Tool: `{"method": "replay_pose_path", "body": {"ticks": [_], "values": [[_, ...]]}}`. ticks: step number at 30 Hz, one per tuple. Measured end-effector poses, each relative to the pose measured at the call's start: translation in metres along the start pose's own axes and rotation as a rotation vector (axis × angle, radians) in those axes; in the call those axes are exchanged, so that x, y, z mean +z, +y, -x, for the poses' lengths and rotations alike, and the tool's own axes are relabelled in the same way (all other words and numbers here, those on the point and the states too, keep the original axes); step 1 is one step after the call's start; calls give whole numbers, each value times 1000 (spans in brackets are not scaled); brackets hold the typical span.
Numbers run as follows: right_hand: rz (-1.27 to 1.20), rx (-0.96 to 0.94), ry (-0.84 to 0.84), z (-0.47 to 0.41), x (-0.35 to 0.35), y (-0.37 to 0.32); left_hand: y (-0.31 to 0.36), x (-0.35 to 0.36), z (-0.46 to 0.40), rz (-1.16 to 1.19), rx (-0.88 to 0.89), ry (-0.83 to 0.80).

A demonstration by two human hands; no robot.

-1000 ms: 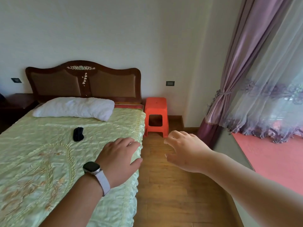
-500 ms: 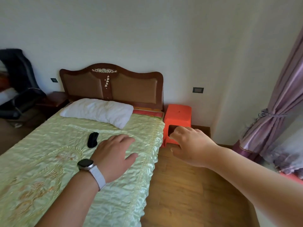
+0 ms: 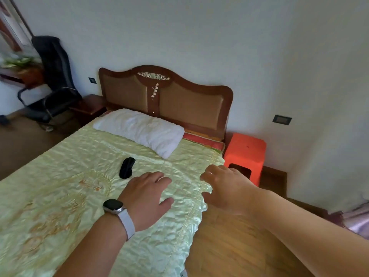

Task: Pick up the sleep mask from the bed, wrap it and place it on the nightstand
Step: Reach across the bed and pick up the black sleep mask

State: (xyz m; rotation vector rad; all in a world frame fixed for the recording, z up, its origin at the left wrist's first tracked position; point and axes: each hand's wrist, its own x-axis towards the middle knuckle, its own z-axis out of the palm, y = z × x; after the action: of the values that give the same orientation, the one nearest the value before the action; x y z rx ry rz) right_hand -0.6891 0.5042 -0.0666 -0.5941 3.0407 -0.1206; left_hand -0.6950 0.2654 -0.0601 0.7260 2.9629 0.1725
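Observation:
A small black sleep mask (image 3: 126,167) lies on the pale green bed cover (image 3: 60,176), below the white pillow (image 3: 139,129). My left hand (image 3: 146,194), with a watch on the wrist, hovers over the cover just right of and nearer than the mask, fingers spread, holding nothing. My right hand (image 3: 225,186) is held over the bed's right edge, fingers loosely curled and apart, empty. A dark wooden nightstand (image 3: 89,106) stands at the far left of the headboard.
An orange plastic stool (image 3: 246,154) stands right of the bed by the wall. A black office chair (image 3: 52,80) sits at the far left beside the nightstand. Wood floor (image 3: 229,246) runs along the bed's right side. A purple curtain shows at the lower right.
The view has swung left and closer to the bed, bringing the chair and nightstand into sight. Both hands have moved over the bed toward the mask.

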Motion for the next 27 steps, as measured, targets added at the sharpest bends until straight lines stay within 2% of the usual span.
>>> {"method": "replay_pose_path", "body": {"ticks": [5,10,17,22,27], "values": [[23,1,-24,-93,-15,21,-54,1,-72,64,19,5],[44,-24,24,-186,-38,23,-124,-17,-129,53,-17,36],[32,-195,-22,-303,-29,4,-194,-22,-161,68,-137,48],[-5,-350,-73,-375,-10,-5,-222,-15,-177,57,-284,21],[-39,-553,-145,-454,18,-8,-245,-2,-194,52,-506,-15]]}}
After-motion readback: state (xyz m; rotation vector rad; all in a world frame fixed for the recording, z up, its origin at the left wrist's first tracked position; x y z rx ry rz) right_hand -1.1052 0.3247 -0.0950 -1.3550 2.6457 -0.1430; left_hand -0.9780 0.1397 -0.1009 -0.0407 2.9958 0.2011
